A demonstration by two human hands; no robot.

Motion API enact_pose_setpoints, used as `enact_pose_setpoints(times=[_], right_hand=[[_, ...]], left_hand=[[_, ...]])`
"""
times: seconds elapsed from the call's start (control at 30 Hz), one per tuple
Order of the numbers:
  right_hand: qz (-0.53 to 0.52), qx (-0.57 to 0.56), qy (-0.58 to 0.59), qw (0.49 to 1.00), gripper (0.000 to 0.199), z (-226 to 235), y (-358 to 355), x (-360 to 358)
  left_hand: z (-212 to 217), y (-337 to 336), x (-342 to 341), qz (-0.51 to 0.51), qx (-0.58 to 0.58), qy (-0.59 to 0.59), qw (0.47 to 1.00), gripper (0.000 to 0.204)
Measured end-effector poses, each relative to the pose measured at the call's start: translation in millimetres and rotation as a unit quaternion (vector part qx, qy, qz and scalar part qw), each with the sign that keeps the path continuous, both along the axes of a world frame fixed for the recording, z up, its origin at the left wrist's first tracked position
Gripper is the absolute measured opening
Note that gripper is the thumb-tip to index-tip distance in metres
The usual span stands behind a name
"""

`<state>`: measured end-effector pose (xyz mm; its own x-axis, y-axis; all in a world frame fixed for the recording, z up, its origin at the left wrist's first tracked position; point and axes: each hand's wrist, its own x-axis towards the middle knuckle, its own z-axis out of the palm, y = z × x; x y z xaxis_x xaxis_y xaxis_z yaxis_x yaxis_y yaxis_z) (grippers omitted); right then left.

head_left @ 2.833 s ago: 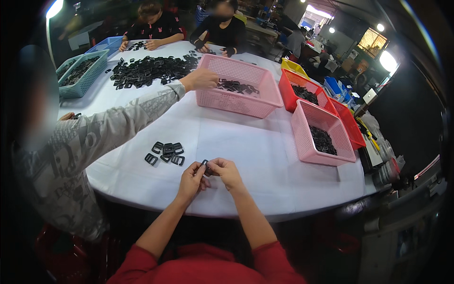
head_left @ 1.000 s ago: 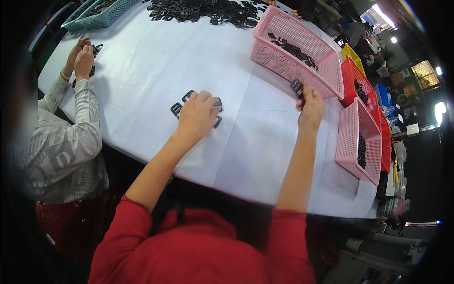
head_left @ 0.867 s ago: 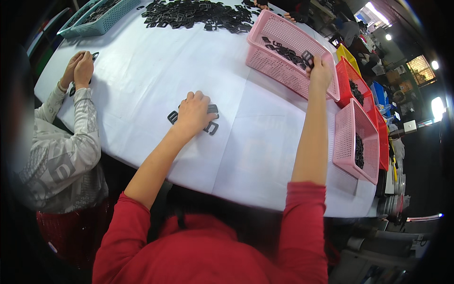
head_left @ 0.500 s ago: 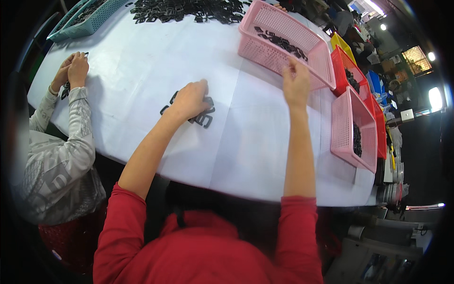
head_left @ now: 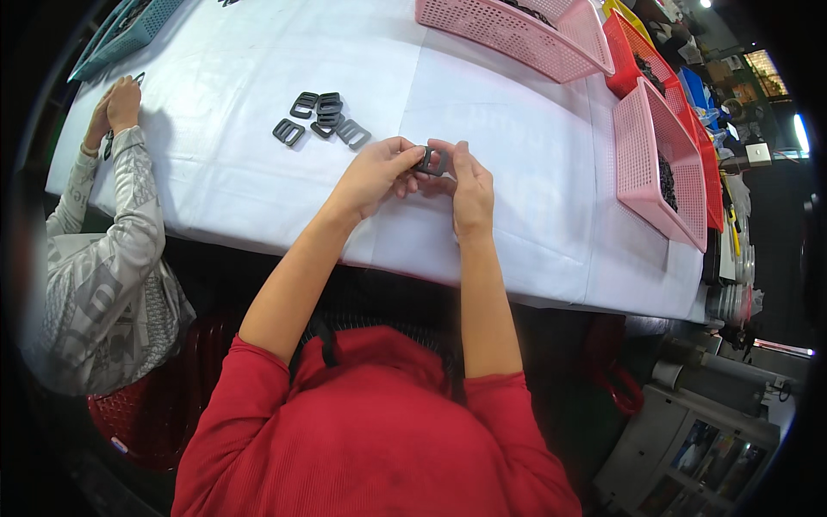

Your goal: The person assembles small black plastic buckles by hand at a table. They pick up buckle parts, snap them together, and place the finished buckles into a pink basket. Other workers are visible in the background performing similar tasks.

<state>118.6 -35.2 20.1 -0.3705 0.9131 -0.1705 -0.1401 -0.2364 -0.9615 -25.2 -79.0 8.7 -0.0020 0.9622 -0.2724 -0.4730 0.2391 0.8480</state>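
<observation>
Both hands meet over the white desk point(head_left: 517, 146), the left hand point(head_left: 372, 176) and right hand point(head_left: 471, 185) pinching a small black plastic buckle point(head_left: 430, 162) between their fingertips; it may be two pieces, too small to tell. A cluster of black buckles point(head_left: 321, 116) lies far left, near a pink basket point(head_left: 513, 32).

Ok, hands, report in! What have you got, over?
Left hand and right hand together pinch one black buckle above the white table. Loose buckles lie apart, up left. Nothing blocking.
</observation>
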Motion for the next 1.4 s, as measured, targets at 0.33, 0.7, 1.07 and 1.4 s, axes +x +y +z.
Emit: enact_pose_setpoints(times=[0.33, 0.7, 1.07, 1.4], right_hand=[[-0.014, 0.012, -0.091, 0.996, 0.021, -7, 7, 2], [0.072, -0.035, 0.023, 0.997, 0.020, -8, 6, 11], [0.076, -0.040, 0.005, 0.996, 0.022, -6, 8, 10], [0.026, -0.039, -0.051, 0.998, 0.022, -8, 11, 2]], left_hand=[[-10, -9, 21, 0.075, 0.072, 0.128, 0.986, 0.020], [-5, -6, 20, 0.130, 0.044, 0.122, 0.983, 0.022], [-8, -8, 21, 0.141, 0.055, 0.158, 0.976, 0.022], [-12, -10, 25, 0.123, 0.091, 0.191, 0.970, 0.021]])
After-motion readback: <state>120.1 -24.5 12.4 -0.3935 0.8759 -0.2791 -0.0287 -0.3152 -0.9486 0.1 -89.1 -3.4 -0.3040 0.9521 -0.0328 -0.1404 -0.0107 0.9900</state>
